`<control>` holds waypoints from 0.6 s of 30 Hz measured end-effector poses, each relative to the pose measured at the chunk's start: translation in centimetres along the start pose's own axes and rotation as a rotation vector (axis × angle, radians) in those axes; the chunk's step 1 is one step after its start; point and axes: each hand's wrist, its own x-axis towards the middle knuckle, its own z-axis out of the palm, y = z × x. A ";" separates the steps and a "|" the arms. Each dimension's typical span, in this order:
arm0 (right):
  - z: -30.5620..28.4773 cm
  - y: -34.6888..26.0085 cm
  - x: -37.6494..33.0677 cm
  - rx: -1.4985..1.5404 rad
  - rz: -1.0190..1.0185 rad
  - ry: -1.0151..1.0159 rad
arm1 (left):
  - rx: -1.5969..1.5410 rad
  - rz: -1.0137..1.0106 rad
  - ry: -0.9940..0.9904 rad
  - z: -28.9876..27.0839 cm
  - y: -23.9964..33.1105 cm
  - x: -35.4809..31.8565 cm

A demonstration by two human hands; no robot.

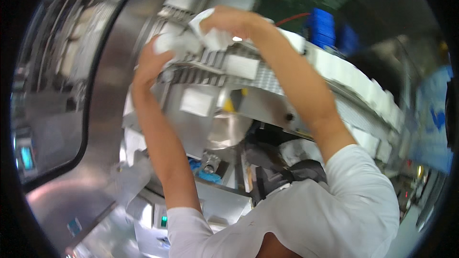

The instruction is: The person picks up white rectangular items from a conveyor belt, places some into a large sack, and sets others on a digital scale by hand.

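Observation:
Both my arms reach forward over a metal machine with a slatted conveyor point(203, 74). My left hand point(149, 63) is closed with its thumb against a white, soft-looking bundle point(171, 43), blurred by motion. A little farther right, my right hand point(232, 21) is bent over another white bundle point(215, 39) and grips it; its fingertips are partly hidden. The two bundles are close together, and I cannot tell whether they touch. Just below my right hand, a flat white block point(242, 67) rests on the slats. Nearer me, a white square stack point(196, 102) lies on a metal plate.
A row of white packs point(344, 74) curves along a conveyor at the right. Blue crates point(322, 27) stand behind it. A steel frame with a window point(103, 67) borders the left. Below are a curved metal chute point(228, 130) and a small green-lit display point(164, 221).

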 end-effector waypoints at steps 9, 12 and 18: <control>2.4 13.2 -31.4 0.860 -0.226 -0.128 | -1.057 0.177 -0.133 22.0 9.5 -14.8; 1.0 20.0 -40.2 1.025 -0.194 0.005 | -0.968 0.227 -0.243 30.9 10.3 -20.0; 3.1 29.0 -55.3 0.831 -0.411 0.475 | -0.788 0.216 -0.253 45.3 9.7 -34.2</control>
